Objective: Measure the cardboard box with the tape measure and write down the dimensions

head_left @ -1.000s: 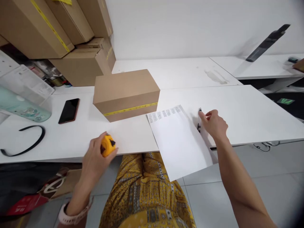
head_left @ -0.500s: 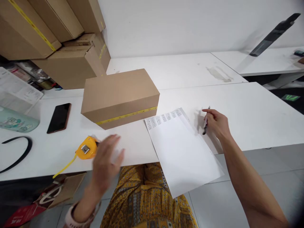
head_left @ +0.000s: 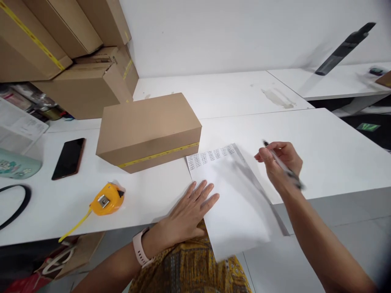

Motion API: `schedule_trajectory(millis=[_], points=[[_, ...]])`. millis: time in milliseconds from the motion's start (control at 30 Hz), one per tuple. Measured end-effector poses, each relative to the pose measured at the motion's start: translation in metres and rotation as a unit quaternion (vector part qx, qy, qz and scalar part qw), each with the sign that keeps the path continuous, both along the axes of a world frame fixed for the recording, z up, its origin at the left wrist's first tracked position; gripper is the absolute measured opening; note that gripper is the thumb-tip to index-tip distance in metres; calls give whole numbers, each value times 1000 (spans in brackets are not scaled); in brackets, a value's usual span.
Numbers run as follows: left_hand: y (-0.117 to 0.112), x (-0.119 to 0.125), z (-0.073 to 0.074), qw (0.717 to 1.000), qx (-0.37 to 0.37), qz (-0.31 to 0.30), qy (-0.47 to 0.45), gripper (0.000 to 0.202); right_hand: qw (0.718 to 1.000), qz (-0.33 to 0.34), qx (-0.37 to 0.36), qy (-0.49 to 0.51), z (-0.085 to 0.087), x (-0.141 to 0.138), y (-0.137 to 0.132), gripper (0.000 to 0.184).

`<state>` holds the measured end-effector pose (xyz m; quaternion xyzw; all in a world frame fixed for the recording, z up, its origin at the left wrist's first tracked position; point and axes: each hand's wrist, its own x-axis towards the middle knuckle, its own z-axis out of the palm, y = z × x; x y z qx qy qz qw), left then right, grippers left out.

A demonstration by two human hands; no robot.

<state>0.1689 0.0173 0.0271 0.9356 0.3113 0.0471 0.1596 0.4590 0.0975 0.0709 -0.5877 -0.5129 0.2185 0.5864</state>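
While the left hand (head_left: 189, 211) lies flat with fingers stretched on the near left edge of the sheet of paper (head_left: 238, 203), low in the centre of the frame, the right hand (head_left: 281, 167) hovers right of centre, closed around a pen (head_left: 275, 156) that is lifted off the table (head_left: 320, 150) beside the sheet; motion blur hides which end is the tip. The sheet lies askew and its lower part hangs past the table's front edge. Writing would therefore go best near the printed rows at its top, where the table backs it, since on the overhang the paper would give under the pen. Firm left palm pressure should stop the page pivoting. The cardboard box (head_left: 146, 122) stands just beside the sheet's upper left corner, and the tape measure (head_left: 106, 199) lies apart at lower left
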Motion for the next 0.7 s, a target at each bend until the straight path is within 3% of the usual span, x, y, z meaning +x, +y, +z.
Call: schedule_trajectory(millis=[133,233,433,700], points=[[2,-3,0,1000,-15,-4,-3,116,973,122,-72,183,-9,-41,9,43],[4,-4,1,999,-29,5,-28,101,950,174,-123,229,-27,-54,24,53],[1,-1,3,997,-29,58,-32,88,984,39,-53,165,-59,-43,48,33],[19,-23,4,995,-77,33,-63,104,977,-63,-67,194,-48,-38,49,45]])
